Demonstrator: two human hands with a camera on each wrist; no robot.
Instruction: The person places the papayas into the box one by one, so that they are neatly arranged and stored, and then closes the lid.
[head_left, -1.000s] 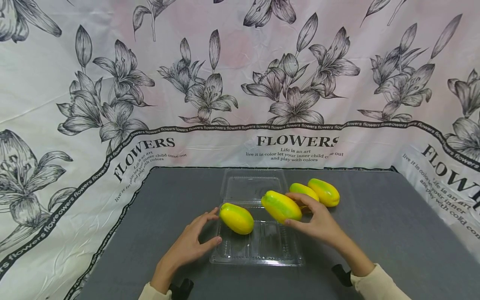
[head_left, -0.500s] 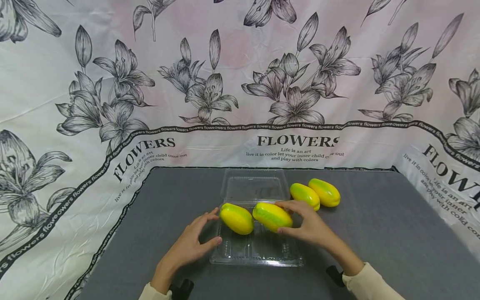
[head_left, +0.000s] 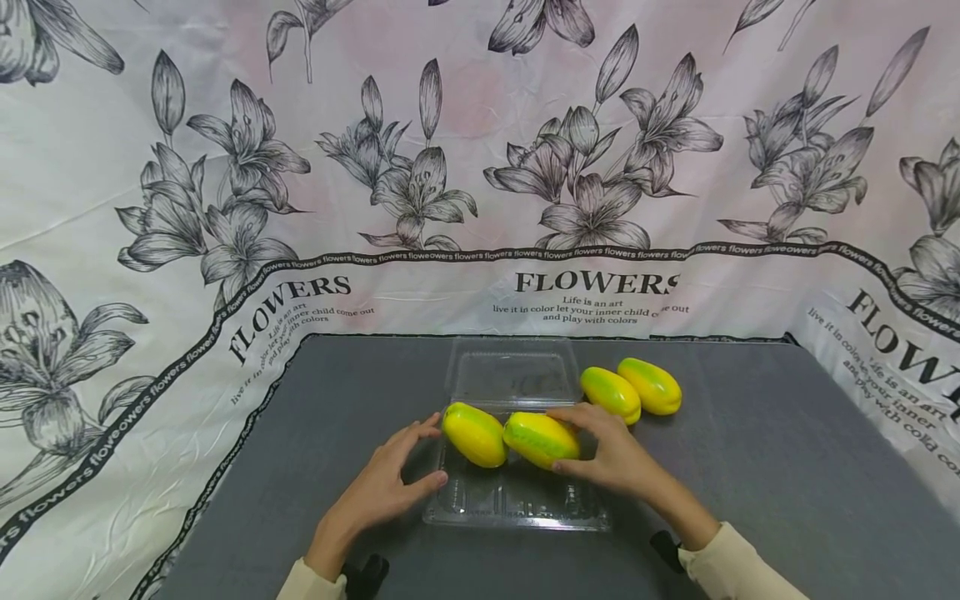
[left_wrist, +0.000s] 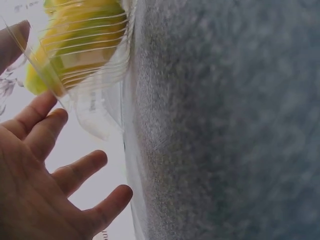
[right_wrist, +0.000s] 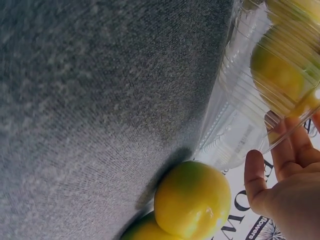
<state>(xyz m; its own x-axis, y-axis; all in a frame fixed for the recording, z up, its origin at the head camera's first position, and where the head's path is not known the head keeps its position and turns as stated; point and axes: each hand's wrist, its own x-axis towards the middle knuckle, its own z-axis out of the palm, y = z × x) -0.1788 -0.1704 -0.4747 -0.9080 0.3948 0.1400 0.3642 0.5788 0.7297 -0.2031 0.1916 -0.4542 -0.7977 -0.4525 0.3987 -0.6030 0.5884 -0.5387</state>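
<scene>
A clear plastic clamshell box [head_left: 517, 523] lies with its lid [head_left: 513, 375] folded back. In its base sits a yellow-green papaya [head_left: 474, 436], tilted, at the back left. My right hand [head_left: 618, 458] holds a second papaya [head_left: 536, 440] by its right end, close beside the first, over the box's back half. In the right wrist view, the right fingers [right_wrist: 285, 145] reach over the clear rim to the fruit. My left hand [head_left: 386, 483] is at the box's left side, fingers spread, fingertips near the first papaya and the rim. Through the clear wall, the left wrist view shows the fruit [left_wrist: 87, 37].
Two more papayas lie touching on the grey table [head_left: 720, 467], right of the lid: a nearer one [head_left: 610, 393] and a farther one [head_left: 651, 386]. A flower-printed cloth [head_left: 450, 292] hangs behind the table's back edge and along both sides.
My right hand has moved left and down, bringing its papaya over the box beside the first one. The first papaya has tilted slightly. My left hand has barely moved.
</scene>
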